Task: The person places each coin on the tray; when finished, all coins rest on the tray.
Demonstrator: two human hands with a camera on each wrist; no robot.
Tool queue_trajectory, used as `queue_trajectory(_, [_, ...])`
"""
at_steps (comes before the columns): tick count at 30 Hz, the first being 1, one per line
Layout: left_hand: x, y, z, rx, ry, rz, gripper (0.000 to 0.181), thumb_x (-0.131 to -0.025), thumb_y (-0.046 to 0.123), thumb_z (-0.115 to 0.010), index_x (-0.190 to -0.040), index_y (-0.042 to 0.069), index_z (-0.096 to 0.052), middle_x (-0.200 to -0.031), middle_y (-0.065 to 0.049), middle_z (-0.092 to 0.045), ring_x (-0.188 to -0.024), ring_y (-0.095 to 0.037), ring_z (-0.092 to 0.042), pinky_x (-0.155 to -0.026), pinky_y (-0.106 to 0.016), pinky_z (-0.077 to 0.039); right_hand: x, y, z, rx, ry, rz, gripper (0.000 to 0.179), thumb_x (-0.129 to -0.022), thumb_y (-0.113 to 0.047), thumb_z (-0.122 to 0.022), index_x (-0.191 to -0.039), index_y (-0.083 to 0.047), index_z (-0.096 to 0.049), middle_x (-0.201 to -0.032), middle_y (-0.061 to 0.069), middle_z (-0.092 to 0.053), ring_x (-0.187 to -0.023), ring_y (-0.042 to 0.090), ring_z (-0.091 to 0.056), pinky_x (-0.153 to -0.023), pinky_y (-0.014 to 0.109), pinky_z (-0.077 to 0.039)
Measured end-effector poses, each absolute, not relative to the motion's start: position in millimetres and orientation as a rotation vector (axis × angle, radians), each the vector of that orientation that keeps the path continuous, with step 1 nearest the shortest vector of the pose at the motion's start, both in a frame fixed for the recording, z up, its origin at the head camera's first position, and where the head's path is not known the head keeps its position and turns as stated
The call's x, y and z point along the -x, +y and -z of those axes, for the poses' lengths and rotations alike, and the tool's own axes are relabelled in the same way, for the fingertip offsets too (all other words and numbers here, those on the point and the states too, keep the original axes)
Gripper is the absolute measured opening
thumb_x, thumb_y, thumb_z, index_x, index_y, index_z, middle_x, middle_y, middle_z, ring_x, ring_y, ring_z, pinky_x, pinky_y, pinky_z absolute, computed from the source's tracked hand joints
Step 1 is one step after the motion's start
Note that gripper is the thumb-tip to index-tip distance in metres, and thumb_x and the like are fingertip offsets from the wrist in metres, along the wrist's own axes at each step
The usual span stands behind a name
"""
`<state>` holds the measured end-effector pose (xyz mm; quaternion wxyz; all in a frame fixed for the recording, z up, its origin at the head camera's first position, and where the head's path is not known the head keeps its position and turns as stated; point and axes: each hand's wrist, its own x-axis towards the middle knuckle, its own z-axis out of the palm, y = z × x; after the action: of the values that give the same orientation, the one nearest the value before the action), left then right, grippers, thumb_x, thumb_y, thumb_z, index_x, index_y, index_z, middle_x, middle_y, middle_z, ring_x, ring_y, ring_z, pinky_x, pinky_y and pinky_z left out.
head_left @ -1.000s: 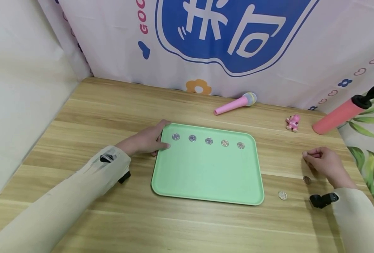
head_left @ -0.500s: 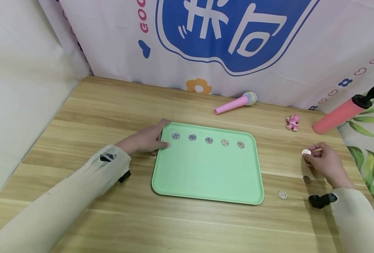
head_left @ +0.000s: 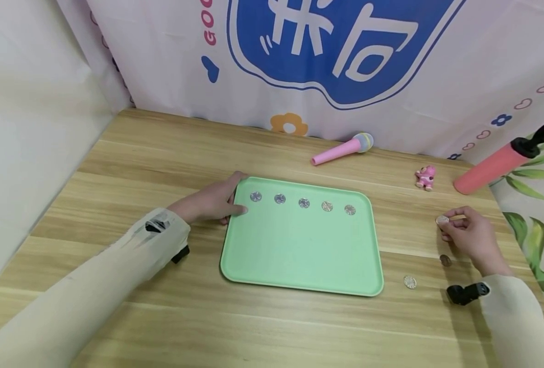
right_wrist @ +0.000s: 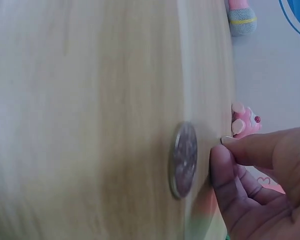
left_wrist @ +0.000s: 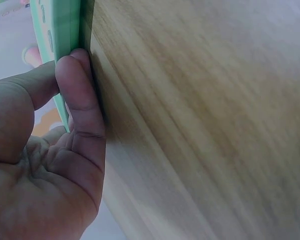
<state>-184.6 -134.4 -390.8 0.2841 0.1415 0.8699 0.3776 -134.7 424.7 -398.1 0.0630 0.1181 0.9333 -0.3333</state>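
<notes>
A light green tray [head_left: 301, 250] lies on the wooden table, with several silvery coins [head_left: 304, 203] in a row along its far side. My left hand [head_left: 212, 200] grips the tray's left edge, thumb over the rim and fingers beneath, as the left wrist view also shows. Right of the tray, my right hand [head_left: 473, 239] pinches a coin [head_left: 442, 220] between thumb and fingers, just above the table. Close by that hand lies a darker coin [head_left: 445, 260], seen large in the right wrist view. Another silvery coin [head_left: 409, 282] lies nearer the tray's front right corner.
A pink toy microphone [head_left: 340, 151] lies behind the tray. Farther right are a small pink figurine [head_left: 425, 178] and a coral-coloured cylinder with a black handle [head_left: 490, 168]. A printed cloth [head_left: 170, 66] hangs along the table's back edge.
The right hand has lifted slightly and tilted, bringing the pinched coin into sight at its fingertips. The left hand keeps its grip on the tray.
</notes>
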Motion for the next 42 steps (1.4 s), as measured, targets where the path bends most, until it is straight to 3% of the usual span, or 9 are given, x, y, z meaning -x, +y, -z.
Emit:
queue_trajectory(5, [186.0,-134.0,389.8,-0.405,2.336,-0.999,0.079,-0.104,0.014,-0.065,-0.165,0.013,-0.016,-0.080,-0.010,-0.058,-0.063,-0.018,-0.061,-0.061,-0.030,-0.056,136.8,414.4,399.8,-0.292,2.776,1.116,0.037,-0.108,-0.016,-0.057,-0.133,0.009,-0.049,-0.084,-0.017,-0.068,-0.071,-0.002,-0.069,-0.067,0.021,-0.063])
queue_trajectory(10, [186.5,-133.5,389.1,-0.410,2.342,-1.001,0.079,-0.104,0.014,-0.066,-0.165,0.012,-0.016,-0.080,-0.010,-0.058,-0.062,-0.018,-0.061,-0.060,-0.030,-0.056,142.2,389.7,396.0,-0.180,2.717,1.193,0.036,-0.107,-0.014,-0.060,-0.134,0.007,-0.049,-0.087,-0.021,-0.069,-0.076,-0.001,-0.070,-0.071,0.022,-0.063])
queue_trajectory(12, [186.4,-133.3,389.0,-0.403,2.343,-1.000,0.079,-0.104,0.014,-0.066,-0.165,0.013,-0.017,-0.080,-0.010,-0.057,-0.063,-0.018,-0.061,-0.061,-0.030,-0.056,144.6,375.2,392.3,-0.122,2.712,1.216,0.035,-0.106,-0.011,-0.060,-0.134,0.008,-0.050,-0.092,-0.015,-0.071,-0.078,0.000,-0.070,-0.072,0.023,-0.064])
queue_trajectory(17, [185.5,-133.1,388.9,-0.390,2.341,-0.993,0.079,-0.104,0.015,-0.066,-0.165,0.014,-0.017,-0.081,-0.009,-0.056,-0.064,-0.018,-0.061,-0.061,-0.029,-0.056,147.2,329.7,380.9,0.052,2.705,1.275,0.031,-0.104,-0.004,-0.061,-0.131,0.011,-0.054,-0.108,0.020,-0.071,-0.081,0.003,-0.071,-0.074,0.025,-0.064])
queue_trajectory(19, [185.6,-133.4,389.3,-0.391,2.341,-0.992,0.079,-0.104,0.015,-0.066,-0.165,0.014,-0.017,-0.080,-0.009,-0.056,-0.063,-0.018,-0.061,-0.061,-0.029,-0.057,147.9,310.5,377.2,0.115,2.679,1.307,0.029,-0.104,-0.003,-0.061,-0.129,0.010,-0.055,-0.111,0.027,-0.069,-0.082,0.005,-0.071,-0.074,0.026,-0.065])
queue_trajectory(30, [183.9,-135.0,391.6,-0.378,2.344,-0.993,0.077,-0.104,0.015,-0.065,-0.164,0.014,-0.017,-0.077,-0.009,-0.057,-0.061,-0.018,-0.061,-0.061,-0.029,-0.055,153.9,220.9,375.7,0.327,2.485,1.356,0.022,-0.102,-0.002,-0.064,-0.122,0.007,-0.060,-0.100,0.027,-0.069,-0.074,0.011,-0.068,-0.070,0.029,-0.062])
queue_trajectory(42, [185.5,-134.9,391.3,-0.407,2.349,-0.989,0.078,-0.104,0.015,-0.066,-0.164,0.012,-0.017,-0.076,-0.009,-0.057,-0.061,-0.018,-0.061,-0.060,-0.030,-0.055,151.2,164.4,392.3,0.406,2.339,1.394,0.020,-0.099,0.002,-0.066,-0.118,0.002,-0.064,-0.094,0.020,-0.071,-0.072,0.016,-0.067,-0.069,0.028,-0.061])
